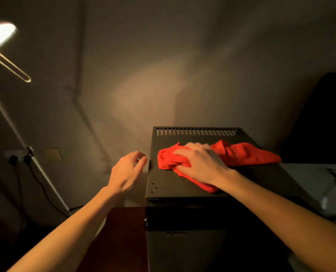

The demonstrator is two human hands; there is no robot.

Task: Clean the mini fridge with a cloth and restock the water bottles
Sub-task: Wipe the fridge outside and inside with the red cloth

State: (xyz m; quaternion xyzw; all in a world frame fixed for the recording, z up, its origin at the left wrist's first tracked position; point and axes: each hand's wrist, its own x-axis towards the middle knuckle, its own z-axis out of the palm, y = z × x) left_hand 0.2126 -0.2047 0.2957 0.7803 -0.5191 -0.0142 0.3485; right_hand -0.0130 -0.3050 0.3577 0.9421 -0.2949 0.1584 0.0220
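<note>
The black mini fridge [184, 193] stands in front of me, its flat top lit and its door closed below. A red cloth [247, 155] lies spread across the top, bunched at its left end. My right hand [200, 165] lies on that bunched end, fingers curled into the fabric and gripping it. My left hand [128, 170] hovers just off the fridge's left edge, fingers loosely curved, holding nothing. No water bottles are in view.
A vent grille [198, 132] runs along the back of the fridge top. A floor lamp [8, 63] leans at the left, its cable running to a wall socket [19, 157]. A marble-patterned surface [320, 185] lies to the right; a dark red-brown surface [128, 222] sits lower left.
</note>
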